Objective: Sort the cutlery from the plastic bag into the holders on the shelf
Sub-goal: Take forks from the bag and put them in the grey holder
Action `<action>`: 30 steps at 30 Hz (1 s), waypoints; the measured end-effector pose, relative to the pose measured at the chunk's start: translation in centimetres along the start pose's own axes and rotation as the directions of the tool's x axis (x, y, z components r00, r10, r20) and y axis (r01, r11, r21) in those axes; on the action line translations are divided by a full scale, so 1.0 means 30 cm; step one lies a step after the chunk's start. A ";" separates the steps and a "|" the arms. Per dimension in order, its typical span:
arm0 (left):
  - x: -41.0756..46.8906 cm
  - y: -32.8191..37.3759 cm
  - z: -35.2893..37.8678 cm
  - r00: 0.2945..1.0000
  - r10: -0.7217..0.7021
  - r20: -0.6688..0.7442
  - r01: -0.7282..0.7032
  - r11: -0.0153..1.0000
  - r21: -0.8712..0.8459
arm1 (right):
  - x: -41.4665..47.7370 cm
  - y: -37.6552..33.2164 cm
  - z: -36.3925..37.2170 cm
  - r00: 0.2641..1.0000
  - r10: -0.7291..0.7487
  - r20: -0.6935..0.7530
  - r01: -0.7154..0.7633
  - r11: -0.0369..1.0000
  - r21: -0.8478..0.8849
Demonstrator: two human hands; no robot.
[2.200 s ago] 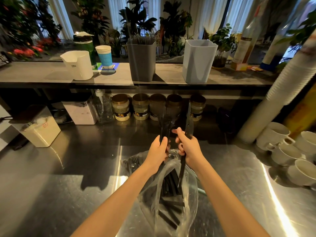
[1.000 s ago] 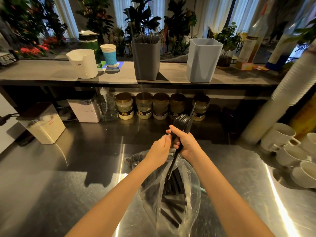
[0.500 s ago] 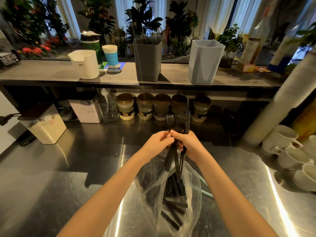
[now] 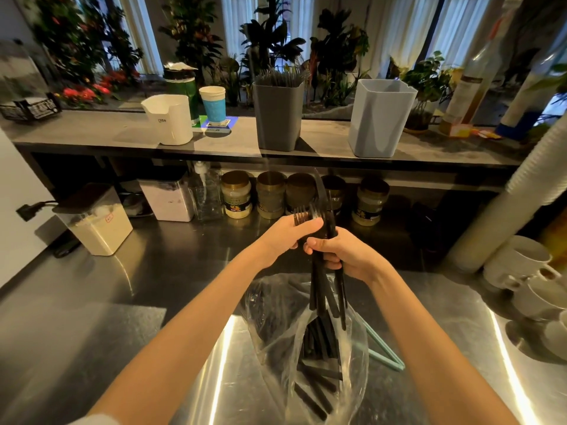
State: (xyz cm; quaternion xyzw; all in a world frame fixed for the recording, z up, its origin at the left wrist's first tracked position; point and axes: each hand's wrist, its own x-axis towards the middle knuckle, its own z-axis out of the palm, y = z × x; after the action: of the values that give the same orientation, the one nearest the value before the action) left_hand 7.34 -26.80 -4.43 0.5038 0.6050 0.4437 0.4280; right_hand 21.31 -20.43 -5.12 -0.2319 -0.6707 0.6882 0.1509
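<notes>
A clear plastic bag [image 4: 276,348] lies on the steel counter with several black plastic cutlery pieces [image 4: 319,363] inside. My right hand [image 4: 346,256] grips a bundle of black forks and a knife [image 4: 322,286] by their handles above the bag, heads up. My left hand [image 4: 288,234] holds the fork heads at the top of the bundle. On the shelf stand a dark grey holder [image 4: 277,115] with cutlery inside, a pale blue holder [image 4: 380,118] and a white holder [image 4: 168,119].
Jars [image 4: 270,194] and storage boxes [image 4: 98,222] line the space under the shelf [image 4: 92,133]. White cups [image 4: 527,271] and a tall stack of paper cups [image 4: 521,191] stand at the right. A blue paper cup [image 4: 212,103] stands on the shelf. Teal straws [image 4: 383,354] lie beside the bag.
Both hands have gathered more black cutlery into one bundle and lifted it slightly above the bag. My left hand moved up onto the fork heads.
</notes>
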 end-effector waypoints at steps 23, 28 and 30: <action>0.032 0.091 -0.007 0.869 0.068 -0.490 -0.217 0.943 -0.254 | -0.046 0.042 -0.001 0.997 0.063 -0.037 -0.053 0.976 0.212; 0.037 0.125 -0.046 0.818 0.152 -0.554 -0.295 0.939 -0.178 | -0.048 0.053 0.061 0.995 0.098 0.015 -0.099 0.982 0.163; 0.038 0.135 -0.065 0.807 0.183 -0.562 -0.317 0.936 -0.151 | -0.033 0.052 0.082 0.998 0.057 0.022 -0.060 0.974 0.220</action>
State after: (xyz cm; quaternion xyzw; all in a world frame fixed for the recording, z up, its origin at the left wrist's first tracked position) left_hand 6.24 -25.48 -0.13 0.3792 0.5712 0.6891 0.2348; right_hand 21.02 -23.12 -6.56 -0.2280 -0.5843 0.7643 0.1502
